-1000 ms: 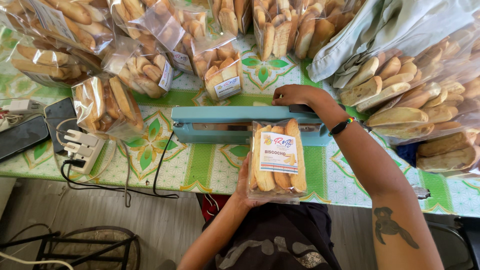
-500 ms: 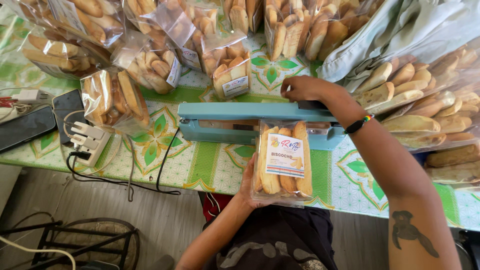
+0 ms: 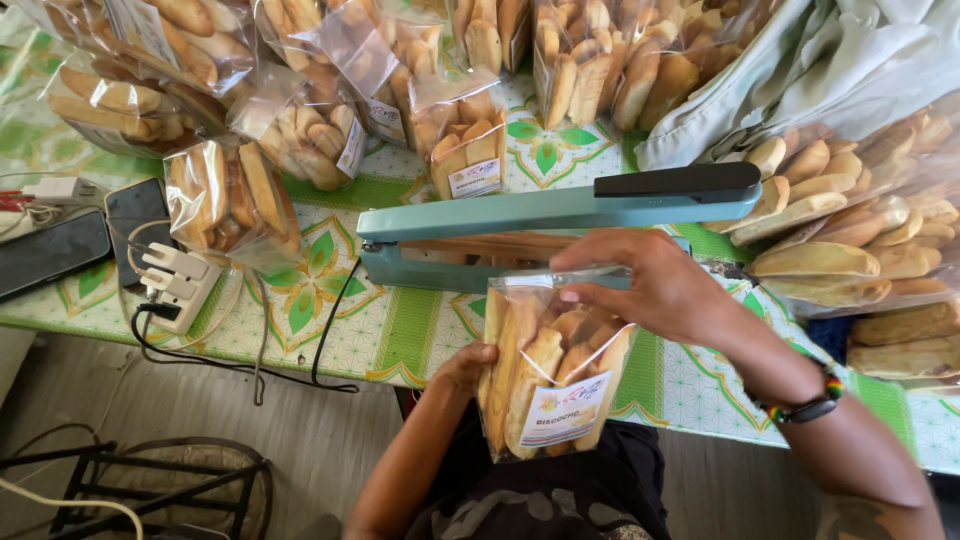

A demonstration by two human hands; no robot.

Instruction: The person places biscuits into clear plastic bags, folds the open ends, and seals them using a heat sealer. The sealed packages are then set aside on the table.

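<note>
A clear plastic bag of golden biscuits (image 3: 548, 375) (white label low on its front) is held at the table's near edge, just before the teal impulse sealer (image 3: 545, 222), its arm raised. It is cupped from behind by the left hand (image 3: 466, 366); its top is pinched by the right hand (image 3: 655, 285).

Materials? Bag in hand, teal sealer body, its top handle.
Bag: thin clear plastic film, glossy; it crinkles and the biscuits show through.
Sealer body: looks like painted metal, smooth teal, sharp edges.
Handle: matte black, probably plastic or rubber.
</note>
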